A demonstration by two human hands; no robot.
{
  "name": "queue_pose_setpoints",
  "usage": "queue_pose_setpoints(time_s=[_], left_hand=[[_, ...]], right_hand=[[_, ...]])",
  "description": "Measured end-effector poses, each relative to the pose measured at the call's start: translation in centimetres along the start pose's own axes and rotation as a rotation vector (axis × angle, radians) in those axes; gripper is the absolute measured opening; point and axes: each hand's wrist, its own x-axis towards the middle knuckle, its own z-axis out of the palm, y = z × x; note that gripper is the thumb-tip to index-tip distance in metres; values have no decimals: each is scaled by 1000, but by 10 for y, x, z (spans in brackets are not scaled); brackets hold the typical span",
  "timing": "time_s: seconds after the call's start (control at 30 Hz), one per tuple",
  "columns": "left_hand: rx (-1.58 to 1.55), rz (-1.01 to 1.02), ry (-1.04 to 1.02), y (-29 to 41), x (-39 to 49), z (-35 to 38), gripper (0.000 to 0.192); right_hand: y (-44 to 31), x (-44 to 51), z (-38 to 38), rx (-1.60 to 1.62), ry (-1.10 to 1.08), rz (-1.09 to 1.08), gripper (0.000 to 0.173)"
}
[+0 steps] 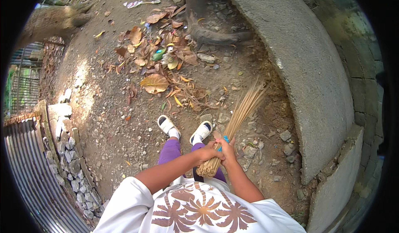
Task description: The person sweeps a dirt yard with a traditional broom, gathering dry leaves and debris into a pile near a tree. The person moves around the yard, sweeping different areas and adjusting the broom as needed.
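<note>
Both my hands are wrapped around a broom made of a bundle of thin stiff sticks. My left hand holds it just above the blunt butt end, and my right hand grips it from the other side. A blue tie binds the bundle, partly covered by my fingers. The broom slants away from my waist, its loose tips fanning towards the upper right over the bare soil. Ahead of my feet lies a pile of dry leaves mixed with litter, among it a green object.
A tree trunk with a thick root stands beyond the leaves. A raised concrete slab curves along the right. Stacked stones and corrugated metal sheeting line the left. Small stones dot the ground around my slippers.
</note>
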Motion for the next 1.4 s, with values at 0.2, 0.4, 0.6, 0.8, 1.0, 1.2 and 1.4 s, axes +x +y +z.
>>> queue_pose_setpoints(time_s=[0.2, 0.4, 0.6, 0.8, 1.0, 1.2, 1.4], left_hand=[[-290, 205, 413, 14, -92, -52, 67], [10, 551, 388, 16, -100, -47, 82], [100, 34, 58, 47, -104, -77, 81], [-216, 164, 322, 41, -185, -153, 64], [-34, 540, 572, 48, -179, -146, 76], [128, 347, 190, 46, -160, -121, 84], [-197, 33, 314, 38, -157, -150, 71]], right_hand=[[51, 39, 101, -318, -340, 61, 69], [36, 27, 108, -278, -322, -237, 78], [41, -3, 111, -28, 209, -222, 69], [124, 63, 206, -153, -486, 393, 59], [88, 54, 248, -301, -541, -143, 68], [64, -1, 190, -109, -117, -229, 69], [112, 66, 176, -142, -332, 332, 45]])
